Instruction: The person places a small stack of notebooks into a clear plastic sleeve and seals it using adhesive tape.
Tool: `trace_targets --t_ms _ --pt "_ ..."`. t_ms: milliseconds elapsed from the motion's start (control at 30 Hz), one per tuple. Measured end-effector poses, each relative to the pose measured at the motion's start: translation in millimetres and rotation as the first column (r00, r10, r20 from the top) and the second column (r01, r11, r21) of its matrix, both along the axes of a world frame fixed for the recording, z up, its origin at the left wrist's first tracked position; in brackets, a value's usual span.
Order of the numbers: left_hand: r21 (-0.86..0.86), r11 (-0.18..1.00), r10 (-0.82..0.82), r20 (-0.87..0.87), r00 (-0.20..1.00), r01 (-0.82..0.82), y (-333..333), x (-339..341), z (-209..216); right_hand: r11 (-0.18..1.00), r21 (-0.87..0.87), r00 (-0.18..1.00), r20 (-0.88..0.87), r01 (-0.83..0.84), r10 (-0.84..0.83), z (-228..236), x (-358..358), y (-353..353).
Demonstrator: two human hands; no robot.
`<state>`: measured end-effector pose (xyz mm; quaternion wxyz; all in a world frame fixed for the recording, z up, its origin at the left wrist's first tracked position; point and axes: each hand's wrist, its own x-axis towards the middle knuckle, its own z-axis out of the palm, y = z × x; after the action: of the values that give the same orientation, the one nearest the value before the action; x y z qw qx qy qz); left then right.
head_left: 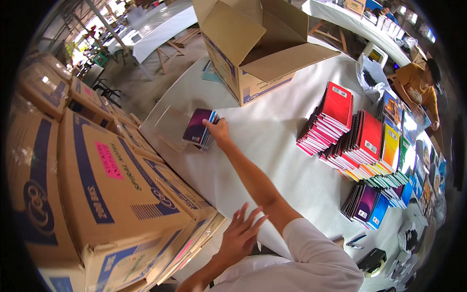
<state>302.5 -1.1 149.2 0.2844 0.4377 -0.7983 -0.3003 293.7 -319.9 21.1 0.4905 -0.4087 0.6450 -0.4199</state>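
Observation:
My right hand [217, 130] reaches across the white-covered table and grips the right side of a small stack of spiral notebooks [197, 125] with dark purple covers. Beneath and beside that stack, at the table's left edge, lies a flat clear or greyish sheet [171, 125]. Close to my body, my left hand [239, 236] hovers with its fingers spread, holding nothing. Beyond the notebooks stands a large open cardboard box [262, 85], its flaps folded outward; its bottom is hidden from view.
Stacks of red notebooks [335, 104], yellow notebooks [390, 146] and purple notebooks [366, 204] fill the table's right side. Sealed cartons [121, 180] are piled along the left. Pliers [356, 240] and a black object [371, 260] lie near right. A co-worker [418, 90] is at far right.

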Motion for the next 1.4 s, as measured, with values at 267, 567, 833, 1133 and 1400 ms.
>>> trace_targets --t_ms 267,567,833,1133,1400 --pt "0.386 0.921 0.010 -0.174 0.985 0.058 2.7 26.1 -55.1 0.917 -0.398 0.964 -0.244 -0.001 -0.105 -85.7 -44.7 54.8" --pt "0.241 0.888 -0.335 -0.248 0.909 0.392 -40.7 -53.0 -108.5 0.942 -0.160 0.891 -0.311 0.295 -0.332 -54.2 -213.7 443.4" --pt "0.101 0.795 -0.593 0.335 0.732 0.598 -9.6 -201.4 -190.4 0.549 0.040 0.545 -0.203 0.835 -0.813 -14.6 -253.0 654.1" --pt "-0.272 0.795 -0.332 0.553 0.764 0.543 25.0 -267.6 -226.3 0.163 -0.420 -0.106 -0.547 0.893 -0.830 27.5 -427.8 805.9" --pt "-0.330 0.752 -0.406 0.451 0.795 0.571 23.1 -280.8 -229.3 0.088 -0.631 -0.464 -0.651 0.771 -0.600 25.7 -820.8 889.7"
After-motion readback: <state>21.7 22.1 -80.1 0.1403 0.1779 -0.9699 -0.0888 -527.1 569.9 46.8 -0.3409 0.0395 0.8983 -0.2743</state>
